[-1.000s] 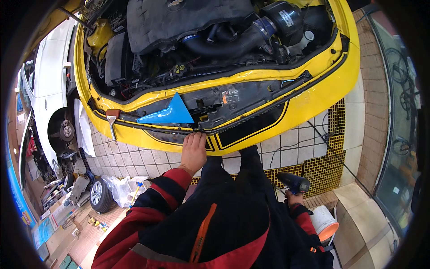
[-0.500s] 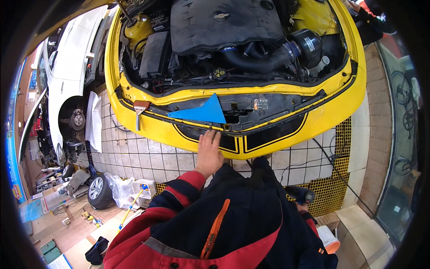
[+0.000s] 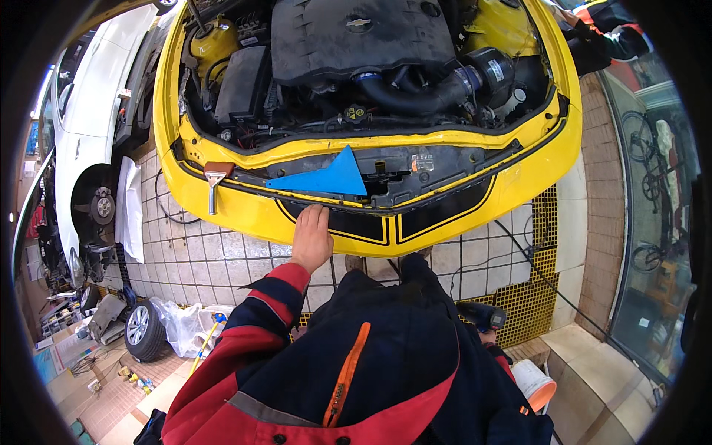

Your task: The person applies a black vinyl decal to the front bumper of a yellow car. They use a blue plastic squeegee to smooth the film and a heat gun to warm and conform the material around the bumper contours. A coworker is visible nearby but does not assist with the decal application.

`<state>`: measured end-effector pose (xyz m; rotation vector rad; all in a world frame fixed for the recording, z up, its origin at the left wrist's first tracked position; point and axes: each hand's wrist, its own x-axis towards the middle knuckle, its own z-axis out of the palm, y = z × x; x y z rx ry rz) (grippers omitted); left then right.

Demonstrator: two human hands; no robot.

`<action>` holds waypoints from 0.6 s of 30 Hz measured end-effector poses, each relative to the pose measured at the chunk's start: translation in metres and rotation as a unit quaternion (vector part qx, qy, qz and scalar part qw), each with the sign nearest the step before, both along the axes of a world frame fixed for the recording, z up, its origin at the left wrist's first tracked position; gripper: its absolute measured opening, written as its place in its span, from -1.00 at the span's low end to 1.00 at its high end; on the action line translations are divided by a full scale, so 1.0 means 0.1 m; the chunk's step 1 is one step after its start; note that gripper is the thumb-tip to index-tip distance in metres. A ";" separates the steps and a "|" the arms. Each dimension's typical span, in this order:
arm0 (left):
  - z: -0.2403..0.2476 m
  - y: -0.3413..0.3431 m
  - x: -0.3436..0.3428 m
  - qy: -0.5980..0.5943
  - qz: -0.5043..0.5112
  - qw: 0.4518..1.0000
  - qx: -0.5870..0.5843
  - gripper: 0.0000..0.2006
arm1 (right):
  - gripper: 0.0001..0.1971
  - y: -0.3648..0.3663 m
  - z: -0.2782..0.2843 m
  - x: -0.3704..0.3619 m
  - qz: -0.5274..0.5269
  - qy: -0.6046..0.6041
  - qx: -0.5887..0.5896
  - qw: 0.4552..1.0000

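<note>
My left hand (image 3: 313, 239) rests on the black, yellow-lined stripe (image 3: 357, 223) at the front of a yellow car (image 3: 519, 182). Its fingers lie close together and extended, with the tips near the stripe's upper edge; I see nothing held. Low at my right side, my right hand (image 3: 488, 337) is wrapped round the grip of a dark handheld power tool (image 3: 483, 317), partly hidden by my clothing. A blue triangular plastic scraper (image 3: 330, 178) lies on the panel just beyond my left hand. Farther left, a wide brown-headed brush (image 3: 216, 176) with a metallic handle lies across the edge.
The open engine bay (image 3: 363, 44) fills the far side. A white car (image 3: 100, 111) with a bare wheel hub stands left. A loose wheel (image 3: 144, 328) and plastic sheeting lie near left. A cable (image 3: 552, 278) crosses the floor; a white bucket (image 3: 530, 378) stands right. Another person's sleeve (image 3: 627, 41) shows far right.
My left hand has shifted a little left along the stripe, and its fingers have come closer together. The view has moved slightly. My right hand still holds the power tool.
</note>
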<state>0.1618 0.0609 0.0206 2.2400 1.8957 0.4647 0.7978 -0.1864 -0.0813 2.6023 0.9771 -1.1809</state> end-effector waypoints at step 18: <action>-0.05 0.17 0.13 0.169 -0.010 0.984 -0.048 -0.60 | -0.51 -0.09 0.20 -0.27 -0.102 0.000 0.085 0.991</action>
